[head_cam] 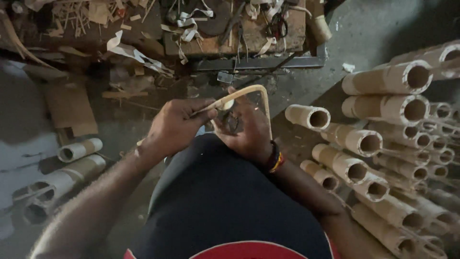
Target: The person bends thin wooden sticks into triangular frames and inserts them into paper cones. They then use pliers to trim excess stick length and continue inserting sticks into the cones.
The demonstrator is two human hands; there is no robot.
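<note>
Bent cane strip [261,98]: pale, thin, curved into a hook shape, held in front of the body just above the lap, between both hands. Left hand [175,125]: fingers curled closed around the near, straight end of the strip, thumb on top. Right hand [247,129]: fingers wrapped closed; the strip's bend rises over this hand and its far leg runs down along the hand's outer side; whether the fingers pinch the strip itself or a small dark object [231,121] half hidden in the palm cannot be told. Beaded wristband [275,158], dark with red and yellow, on the right wrist. Dark cloth [215,192] over the lap fills the lower centre. To the right, on the floor, a stack of cut bamboo tubes [383,144], pale, hollow ends facing the camera, lying side by side in several rows. To the left, on the floor, a few more tube sections [79,149], well apart from the hands, beside a flat brown piece of cardboard [72,108]. Farther off, at the top, a low wooden worktop [287,36] littered with pale shavings and strips [189,24]; a pair of scissors [278,24] lies on it near the right end. Grey concrete floor [364,33] beyond.
</note>
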